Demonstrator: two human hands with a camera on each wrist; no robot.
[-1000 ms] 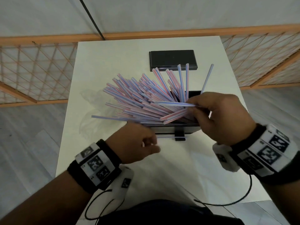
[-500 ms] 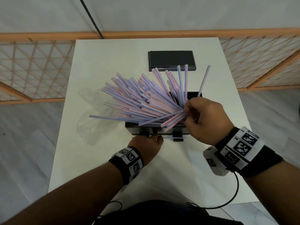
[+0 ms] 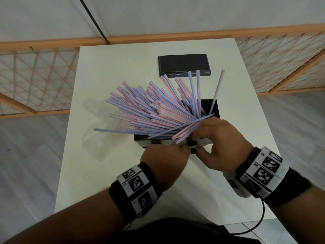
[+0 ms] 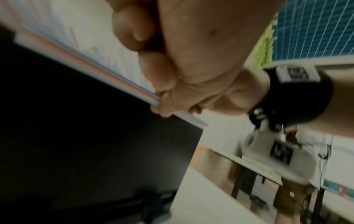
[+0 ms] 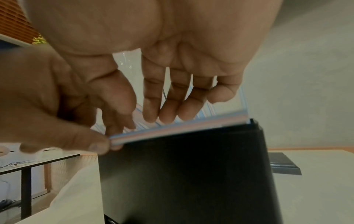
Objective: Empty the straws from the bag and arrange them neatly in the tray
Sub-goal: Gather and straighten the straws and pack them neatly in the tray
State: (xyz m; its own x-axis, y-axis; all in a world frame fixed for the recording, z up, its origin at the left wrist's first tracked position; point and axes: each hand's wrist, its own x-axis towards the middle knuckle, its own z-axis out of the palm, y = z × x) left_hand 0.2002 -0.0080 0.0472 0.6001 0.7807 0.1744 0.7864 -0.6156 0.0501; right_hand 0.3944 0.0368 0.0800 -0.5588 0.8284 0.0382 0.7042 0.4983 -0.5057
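Dozens of striped straws (image 3: 149,111) fan out of one black tray (image 3: 213,106) on a white desk (image 3: 112,67). The left hand (image 3: 165,161) pinches one straw (image 4: 118,81); the right hand (image 3: 219,143), fingers loosely extended, touches the bundle. One clear bag (image 3: 100,136) lies left.

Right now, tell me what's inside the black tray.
The tray holds striped straws, ends inside, fanning out over its left rim. Its floor is hidden by straws and the right hand.

A white table (image 3: 109,71) stands on grey plank flooring (image 3: 31,155), orange lattice fencing (image 3: 35,81) behind it.
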